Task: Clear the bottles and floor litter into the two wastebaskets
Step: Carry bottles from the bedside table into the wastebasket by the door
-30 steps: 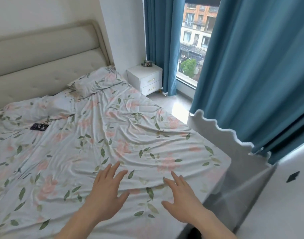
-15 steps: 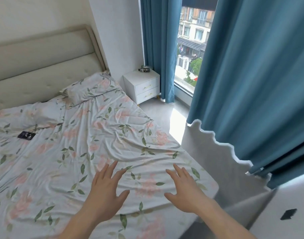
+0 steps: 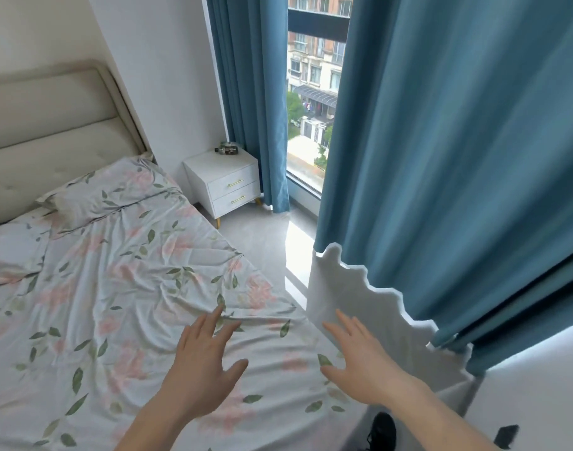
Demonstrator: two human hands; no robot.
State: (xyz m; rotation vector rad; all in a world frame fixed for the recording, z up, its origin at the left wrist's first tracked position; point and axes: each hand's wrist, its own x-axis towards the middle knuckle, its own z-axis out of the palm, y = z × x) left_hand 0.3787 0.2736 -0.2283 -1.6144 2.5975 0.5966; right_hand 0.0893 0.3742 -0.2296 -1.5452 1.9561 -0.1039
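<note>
My left hand [image 3: 202,362] hangs over the near corner of a bed with a floral sheet [image 3: 109,297], fingers spread and straight, holding nothing. To its right, my right hand [image 3: 360,359] is also spread, empty, over the bed's edge. No bottle, floor litter or wastebasket shows in this view. A small dark object [image 3: 228,148] sits on top of a white nightstand [image 3: 225,182] by the window; I cannot tell what it is.
A strip of grey floor [image 3: 272,242] runs between the bed and the window. Blue curtains [image 3: 441,157] hang at the right and by the nightstand. A padded headboard [image 3: 51,125] stands at the far left. A dark shoe [image 3: 381,431] lies near the bottom edge.
The view has swung to the right: the bed slid left, the dark item on the sheet left the frame, and more floor and window show. Both hands stay spread and empty.
</note>
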